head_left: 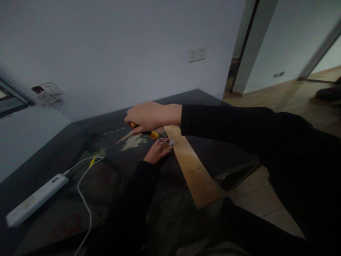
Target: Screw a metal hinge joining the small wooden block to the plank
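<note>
My right hand (pixel 146 115) is closed around the yellow and black handle of a screwdriver (pixel 153 134). The screwdriver slants down to the right, its tip at a small metal hinge (pixel 171 142). That hinge lies at the left edge of a long, light wooden board (pixel 195 170). Beside the board, my left hand (pixel 157 151) has its thumb and fingers closed about the hinge and the screwdriver tip. What lies under the left palm is partly hidden. The board's far end passes beneath my right wrist, and its near end juts past the table edge.
The dark table (pixel 80 135) has a printed leaf pattern and stands against a wall. On its left lie a white power strip (pixel 37 199) and a white cable (pixel 89 209) with a yellow tag. Wall sockets (pixel 197 54) sit above. Tiled floor (pixel 255 186) shows on the right.
</note>
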### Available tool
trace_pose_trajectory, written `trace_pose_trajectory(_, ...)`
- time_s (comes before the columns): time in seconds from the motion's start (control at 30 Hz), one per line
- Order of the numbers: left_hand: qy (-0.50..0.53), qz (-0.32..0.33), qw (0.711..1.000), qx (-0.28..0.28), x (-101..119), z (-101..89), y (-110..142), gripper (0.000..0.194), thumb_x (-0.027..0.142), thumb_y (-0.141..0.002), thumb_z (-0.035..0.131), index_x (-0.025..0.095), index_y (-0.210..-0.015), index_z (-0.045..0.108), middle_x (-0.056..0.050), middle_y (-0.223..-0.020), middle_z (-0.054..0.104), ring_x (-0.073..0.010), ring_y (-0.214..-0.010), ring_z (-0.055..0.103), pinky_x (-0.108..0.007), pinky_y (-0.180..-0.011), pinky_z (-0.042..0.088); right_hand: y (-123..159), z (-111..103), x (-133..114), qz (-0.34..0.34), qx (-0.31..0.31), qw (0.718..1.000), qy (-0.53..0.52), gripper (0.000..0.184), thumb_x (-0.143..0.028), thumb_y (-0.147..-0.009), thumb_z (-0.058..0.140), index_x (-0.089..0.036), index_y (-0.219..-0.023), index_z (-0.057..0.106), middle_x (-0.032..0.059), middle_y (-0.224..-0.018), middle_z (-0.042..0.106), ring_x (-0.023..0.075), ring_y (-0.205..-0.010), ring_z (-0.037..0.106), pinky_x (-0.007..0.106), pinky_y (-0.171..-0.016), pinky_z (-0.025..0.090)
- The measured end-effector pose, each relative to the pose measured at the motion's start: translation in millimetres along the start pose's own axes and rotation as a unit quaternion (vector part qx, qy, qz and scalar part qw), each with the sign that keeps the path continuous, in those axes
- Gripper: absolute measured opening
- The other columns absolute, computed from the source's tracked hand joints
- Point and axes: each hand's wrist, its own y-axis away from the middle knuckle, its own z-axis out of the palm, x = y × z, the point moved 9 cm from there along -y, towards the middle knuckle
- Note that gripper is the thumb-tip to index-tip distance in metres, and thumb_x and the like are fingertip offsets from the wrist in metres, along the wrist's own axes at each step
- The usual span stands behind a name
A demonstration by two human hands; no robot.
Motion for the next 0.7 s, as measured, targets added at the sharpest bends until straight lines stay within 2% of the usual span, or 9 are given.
trace_pose_trajectory(0.17, -0.002, -0.005, 1.0, -0.008, -0.6, 0.0, -0.1, 0.039, 0.024, -0.077, 0.072, 0.02, -0.116, 0.065, -0.011, -0.131, 0.056, -0.0288, -0.127, 0.049, -0.048, -0.113, 0.036, -1.0, 1.8, -12.7, -0.076, -0.022, 0.995, -0.059, 0.03, -0.009, -0.081, 0.063, -0.013, -0.11, 0.064, 0.0073, -0.107, 0.066, 0.0147, -0.092, 0.056, 0.026, -0.076, 0.036)
trace_pose_trajectory(0.3, 0.0, 0.008, 1.0, 0.004, -0.9, 0.1, -0.1, 0.042, 0.025, -0.077, 0.072, 0.019, -0.119, 0.064, -0.012, -0.131, 0.056, -0.0282, -0.125, 0.051, -0.048, -0.112, 0.038, -0.2, 0.9, -4.0, -0.039, -0.002, 0.999, -0.012, 0.022, -0.022, -0.086, 0.063, -0.015, -0.106, 0.065, 0.007, -0.103, 0.066, 0.0166, -0.093, 0.058, 0.026, -0.075, 0.036)
trace_pose_trajectory(0.4, -0.005, 0.006, 1.0, 0.006, -2.2, 1.1, -0.4, 0.046, 0.026, -0.078, 0.072, 0.019, -0.123, 0.061, -0.012, -0.129, 0.057, -0.0271, -0.124, 0.052, -0.046, -0.111, 0.039, 0.3, 1.1, 4.7, 0.004, 0.017, 0.999, 0.034, 0.025, -0.035, -0.088, 0.062, -0.014, -0.102, 0.066, 0.0081, -0.1, 0.065, 0.0189, -0.095, 0.059, 0.028, -0.076, 0.035)
trace_pose_trajectory(0.5, -0.017, -0.002, 1.0, 0.0, -3.3, 1.5, -0.1, 0.052, 0.027, -0.079, 0.072, 0.02, -0.128, 0.058, -0.012, -0.13, 0.057, -0.0273, -0.125, 0.052, -0.047, -0.111, 0.038, -0.8, 4.7, 4.2, -0.002, 0.006, 1.0, 0.015, 0.028, -0.037, -0.088, 0.061, -0.013, -0.102, 0.066, 0.0087, -0.1, 0.065, 0.0181, -0.093, 0.058, 0.028, -0.076, 0.036)
trace_pose_trajectory(0.6, -0.023, -0.004, 1.0, -0.004, -3.1, 0.5, 0.7, 0.052, 0.026, -0.078, 0.072, 0.021, -0.128, 0.059, -0.011, -0.131, 0.056, -0.0277, -0.126, 0.051, -0.047, -0.112, 0.038, -1.7, 6.9, -6.5, -0.062, -0.016, 0.997, -0.041, 0.021, -0.023, -0.086, 0.062, -0.013, -0.104, 0.066, 0.007, -0.101, 0.066, 0.0147, -0.088, 0.056, 0.026, -0.074, 0.036)
trace_pose_trajectory(0.7, -0.018, 0.003, 1.0, -0.002, -1.9, -0.4, 0.9, 0.048, 0.025, -0.078, 0.073, 0.02, -0.124, 0.062, -0.012, -0.131, 0.056, -0.0278, -0.126, 0.051, -0.047, -0.112, 0.038, -1.0, 5.8, -13.1, -0.101, -0.024, 0.992, -0.067, 0.023, -0.008, -0.082, 0.06, -0.013, -0.104, 0.067, 0.0053, -0.1, 0.066, 0.0127, -0.086, 0.055, 0.025, -0.074, 0.036)
